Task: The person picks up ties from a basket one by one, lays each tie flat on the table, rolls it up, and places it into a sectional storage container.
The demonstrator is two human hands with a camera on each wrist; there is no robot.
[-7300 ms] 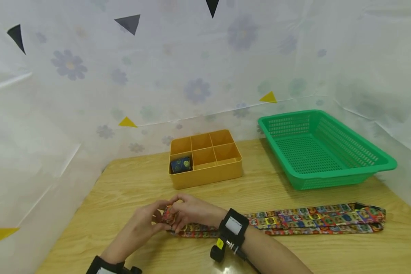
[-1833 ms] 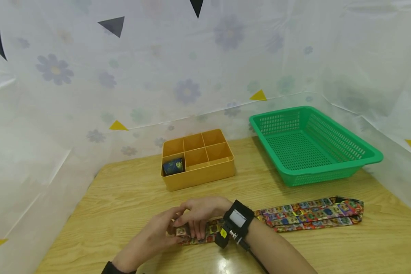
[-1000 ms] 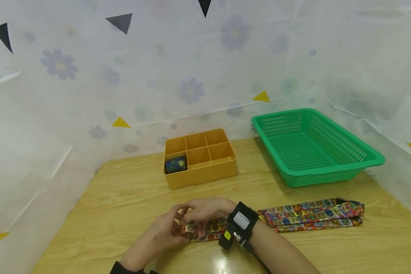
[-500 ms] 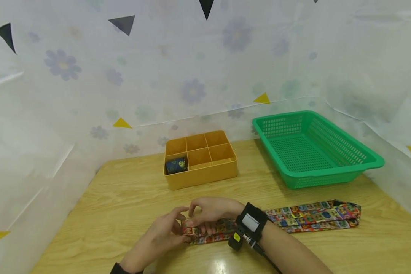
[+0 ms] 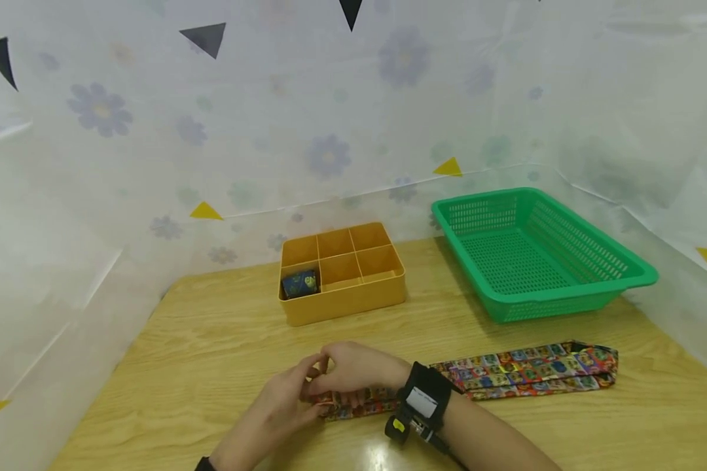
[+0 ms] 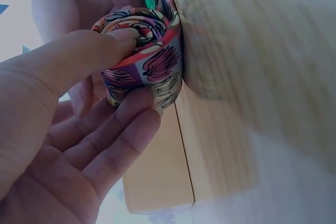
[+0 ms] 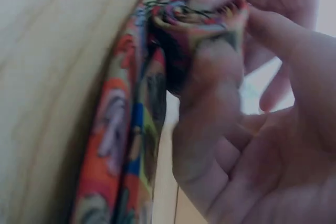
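A necktie with a colourful print of small pictures [image 5: 524, 373] lies lengthwise along the table, doubled over, its left end wound into a roll [image 6: 163, 69]. My left hand [image 5: 279, 409] holds that roll, thumb on its upper spiral edge and fingertips below in the left wrist view. From the other side my right hand [image 5: 365, 369] pinches the same roll between thumb and fingers; the right wrist view is blurred there. The flat part of the necktie [image 7: 113, 129] runs away from the roll, and my right hand and wrist cover some of it in the head view.
Behind my hands stands an orange box [image 5: 347, 304] with several compartments. A rolled navy cloth piece [image 5: 300, 284] sits in its front left compartment. A green plastic basket [image 5: 565, 294] stands at the back right. White patterned sheeting [image 5: 330, 118] encloses the wooden table [image 5: 212, 320].
The roll has gone from held up between my hands to resting on the table, further right. The necktie's far right end lies further left. Lately my right fingers shift over the roll.
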